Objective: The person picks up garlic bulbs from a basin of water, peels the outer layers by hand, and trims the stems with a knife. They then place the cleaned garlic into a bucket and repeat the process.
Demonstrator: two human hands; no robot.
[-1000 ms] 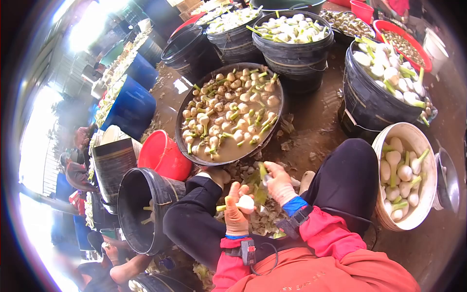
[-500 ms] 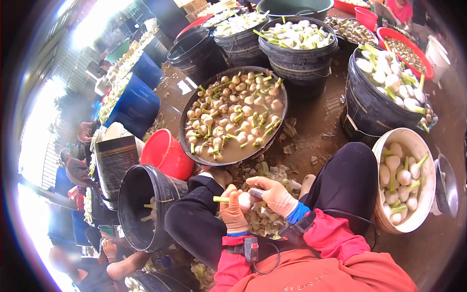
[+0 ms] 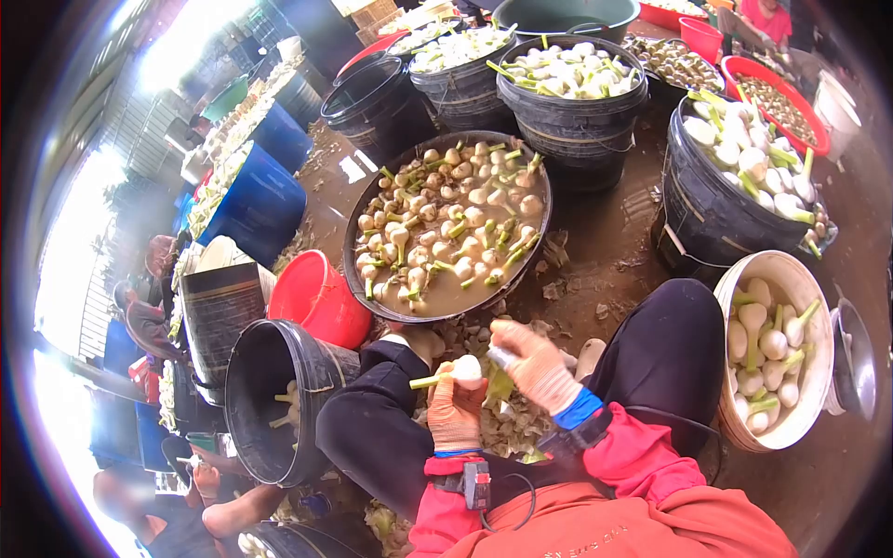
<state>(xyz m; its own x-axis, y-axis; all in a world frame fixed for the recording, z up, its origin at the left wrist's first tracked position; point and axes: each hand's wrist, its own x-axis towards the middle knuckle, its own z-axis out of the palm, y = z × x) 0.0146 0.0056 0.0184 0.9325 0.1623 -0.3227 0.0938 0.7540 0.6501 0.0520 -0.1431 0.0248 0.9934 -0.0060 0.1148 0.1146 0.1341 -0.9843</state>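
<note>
The white bulb (image 3: 467, 370), with its green stalk pointing left, sits in the left hand (image 3: 454, 409), whose gloved fingers are curled closed around it above the person's lap. The right hand (image 3: 532, 365) is just beside it, fingers closed on a small tool (image 3: 499, 356) that looks like a knife; its tip is near the bulb, though I cannot tell whether it touches. Below both hands lies a heap of peelings (image 3: 507, 418) on the ground between the black-trousered legs. Ahead of the hands stands a wide basin (image 3: 541, 200) of muddy water with many floating bulbs. To the left are a red bucket (image 3: 316, 298) and a black bucket (image 3: 279, 409) with a few bulbs inside. To the right a white basket (image 3: 819, 279) holds peeled bulbs. Further black tubs (image 3: 567, 107) heaped with bulbs stand behind the basin.
</note>
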